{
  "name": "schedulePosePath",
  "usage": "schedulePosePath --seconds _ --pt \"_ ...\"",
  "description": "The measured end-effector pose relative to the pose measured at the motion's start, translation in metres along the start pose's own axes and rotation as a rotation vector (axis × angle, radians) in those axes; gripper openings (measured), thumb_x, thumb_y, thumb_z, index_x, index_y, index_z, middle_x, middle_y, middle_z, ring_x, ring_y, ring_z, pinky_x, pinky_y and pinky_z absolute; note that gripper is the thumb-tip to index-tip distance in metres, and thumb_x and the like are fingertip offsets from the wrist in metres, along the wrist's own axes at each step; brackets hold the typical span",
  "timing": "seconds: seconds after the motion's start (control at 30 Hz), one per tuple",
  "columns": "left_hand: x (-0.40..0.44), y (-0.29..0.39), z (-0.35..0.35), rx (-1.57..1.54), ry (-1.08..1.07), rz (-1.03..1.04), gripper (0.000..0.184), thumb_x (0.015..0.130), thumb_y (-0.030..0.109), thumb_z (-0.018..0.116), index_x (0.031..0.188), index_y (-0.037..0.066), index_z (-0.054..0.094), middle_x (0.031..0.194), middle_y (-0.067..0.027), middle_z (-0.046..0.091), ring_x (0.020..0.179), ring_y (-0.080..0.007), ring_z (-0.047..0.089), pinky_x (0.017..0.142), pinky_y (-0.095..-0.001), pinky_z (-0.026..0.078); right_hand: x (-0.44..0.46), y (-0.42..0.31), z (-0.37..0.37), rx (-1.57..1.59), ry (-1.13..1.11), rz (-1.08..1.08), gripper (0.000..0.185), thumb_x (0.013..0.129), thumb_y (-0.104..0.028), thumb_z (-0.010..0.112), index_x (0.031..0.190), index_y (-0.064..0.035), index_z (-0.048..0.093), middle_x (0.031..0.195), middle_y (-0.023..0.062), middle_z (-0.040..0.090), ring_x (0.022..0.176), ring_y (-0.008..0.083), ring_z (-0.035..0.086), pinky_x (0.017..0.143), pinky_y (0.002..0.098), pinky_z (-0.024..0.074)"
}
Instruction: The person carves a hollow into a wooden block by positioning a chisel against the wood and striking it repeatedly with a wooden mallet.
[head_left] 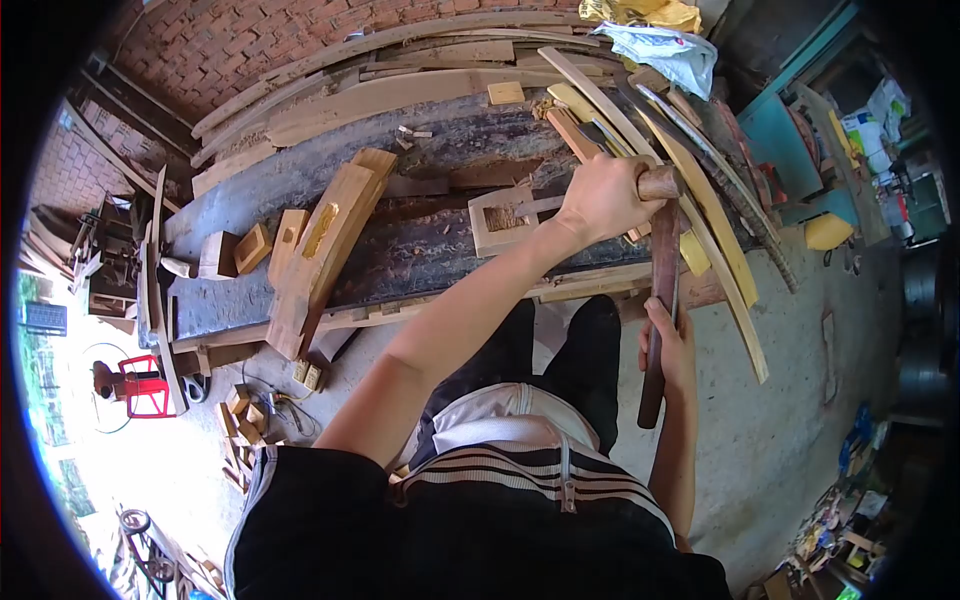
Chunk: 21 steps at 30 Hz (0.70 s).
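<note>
My left hand (605,195) is closed around a chisel, whose round wooden handle end (658,183) sticks out past the thumb side. Its grey blade (542,206) reaches left to a pale wood block (487,243) with a square, rough-bottomed recess. Below and to the right, my right hand (672,345) grips a long dark wooden bar (664,265) near its lower part. The bar's upper end overlaps the chisel handle in view; whether they touch I cannot tell.
A dark, worn workbench (400,260) carries a long mortised beam (335,235), small wood blocks (288,243) and curved planks (400,105). Long strips (715,260) overhang its right end. Offcuts (240,420) and a red stool (148,390) stand on the floor at left.
</note>
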<state>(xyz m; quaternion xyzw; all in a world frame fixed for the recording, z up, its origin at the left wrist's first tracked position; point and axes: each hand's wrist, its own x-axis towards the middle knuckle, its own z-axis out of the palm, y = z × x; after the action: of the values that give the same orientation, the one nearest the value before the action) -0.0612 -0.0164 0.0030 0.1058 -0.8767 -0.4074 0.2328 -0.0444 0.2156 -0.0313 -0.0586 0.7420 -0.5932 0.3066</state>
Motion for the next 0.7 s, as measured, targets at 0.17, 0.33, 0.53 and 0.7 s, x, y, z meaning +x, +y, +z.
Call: schedulePosePath --seconds 0.17,0.33,0.53,0.7 --pt "0.003 0.004 -0.002 -0.064 0.020 0.024 0.035 0.076 0.031 0.075 0.091 -0.001 0.073 0.078 -0.0235 0.069 0.078 -0.0404 0.069 0.074 -0.0436 0.057 0.000 -0.011 0.008 -0.014 0.042 -0.018 0.044 0.092 -0.047 0.067 0.102 -0.0058 0.058 0.059 0.0022 0.050 0.039 0.0124 0.047 0.035 0.0271 0.0375" --pt "0.010 0.001 0.001 -0.068 0.054 0.034 0.036 0.077 0.033 0.073 0.092 0.000 0.074 0.077 -0.0235 0.068 0.077 -0.0405 0.069 0.074 -0.0442 0.057 0.006 -0.013 0.010 -0.032 0.030 -0.029 0.046 0.092 -0.049 0.066 0.103 -0.0051 0.058 0.058 0.0018 0.050 0.039 0.0122 0.047 0.036 0.0270 0.0372" --pt "0.014 -0.008 -0.002 -0.067 0.059 0.022 0.036 0.079 0.035 0.072 0.090 0.002 0.074 0.076 -0.0232 0.069 0.075 -0.0402 0.069 0.073 -0.0449 0.058 0.006 -0.012 0.011 -0.074 0.044 -0.006 0.045 0.092 -0.049 0.066 0.102 -0.0060 0.058 0.058 0.0014 0.049 0.039 0.0121 0.047 0.036 0.0269 0.0375" --pt "0.017 -0.010 -0.001 -0.074 0.069 0.017 0.035 0.080 0.036 0.072 0.089 0.002 0.074 0.075 -0.0233 0.068 0.074 -0.0405 0.069 0.072 -0.0452 0.058 0.006 -0.019 0.012 -0.100 0.058 -0.003 0.046 0.091 -0.050 0.066 0.101 -0.0064 0.057 0.058 0.0014 0.049 0.039 0.0120 0.047 0.036 0.0266 0.0371"
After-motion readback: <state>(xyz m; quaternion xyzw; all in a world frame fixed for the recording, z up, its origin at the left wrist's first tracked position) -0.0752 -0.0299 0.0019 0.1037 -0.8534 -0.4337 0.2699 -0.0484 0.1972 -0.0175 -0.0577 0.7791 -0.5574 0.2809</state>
